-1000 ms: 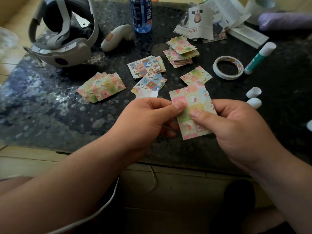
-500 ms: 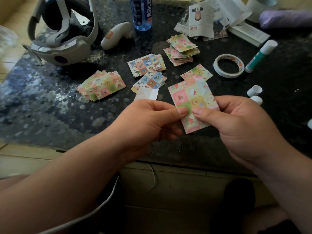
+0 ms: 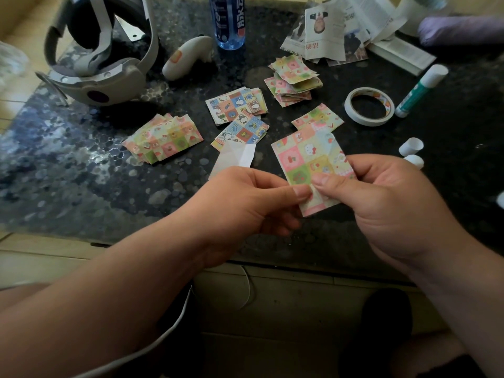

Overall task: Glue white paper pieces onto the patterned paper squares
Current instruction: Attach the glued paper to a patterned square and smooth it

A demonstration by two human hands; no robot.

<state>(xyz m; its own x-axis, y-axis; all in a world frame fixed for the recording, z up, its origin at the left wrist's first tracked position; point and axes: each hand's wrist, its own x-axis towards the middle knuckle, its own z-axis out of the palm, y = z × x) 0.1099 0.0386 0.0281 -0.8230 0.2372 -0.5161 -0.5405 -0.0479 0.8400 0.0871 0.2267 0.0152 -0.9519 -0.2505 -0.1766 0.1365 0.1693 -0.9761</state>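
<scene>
Head view. At frame centre, the left hand (image 3: 245,200) and the right hand (image 3: 381,203) each pinched the lower edge of one patterned paper square (image 3: 305,159) between thumb and forefinger. Their other fingers were curled, and the square was held above the dark speckled table (image 3: 81,173). A white paper piece (image 3: 234,159) lay on the table just left of the held square. Stacks of patterned squares (image 3: 166,137) lay beyond the hands. At upper right, a tape roll (image 3: 368,106) lay beside a glue stick (image 3: 417,91). A headset (image 3: 101,64) occupied the upper left.
</scene>
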